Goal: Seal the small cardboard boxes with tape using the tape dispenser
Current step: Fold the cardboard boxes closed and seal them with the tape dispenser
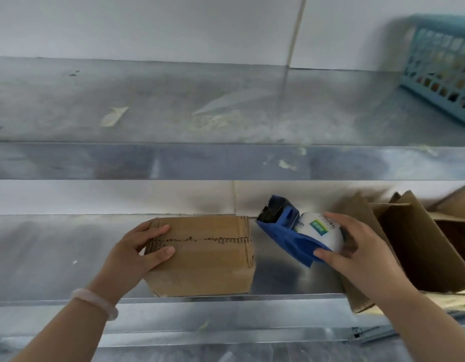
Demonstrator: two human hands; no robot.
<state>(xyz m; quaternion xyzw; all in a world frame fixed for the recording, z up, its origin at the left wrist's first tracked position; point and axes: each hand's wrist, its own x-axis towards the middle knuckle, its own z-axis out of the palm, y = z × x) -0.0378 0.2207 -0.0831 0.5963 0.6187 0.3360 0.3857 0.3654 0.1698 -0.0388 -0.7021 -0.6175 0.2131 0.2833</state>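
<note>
A small cardboard box [208,259] sits at the front edge of the lower metal shelf [43,246], its long axis running left to right. The closed flaps meet in 1 ragged seam [213,240] along that same axis. The left hand [133,250] lies over the box's left end, with the fingers above the seam and the thumb below it. They are fairly straight and pressed down on the top rather than wrapped round it. A pale bracelet [95,300] circles that wrist. Just to the right of the box, the right hand [362,254] grips a blue tape dispenser [286,236], fingers curled over the white tape roll [320,228] and thumb on the rear of the blue body. The dispenser is tilted, its long axis running from the hand at lower right up to the dark cutter head at upper left, which points toward the back wall by the box's far right corner. Whether it touches the box cannot be told. Flattened cardboard pieces [419,246] lean further right on the same shelf. On the upper shelf [174,105], at far right, stands a light blue lattice basket [445,64].
</note>
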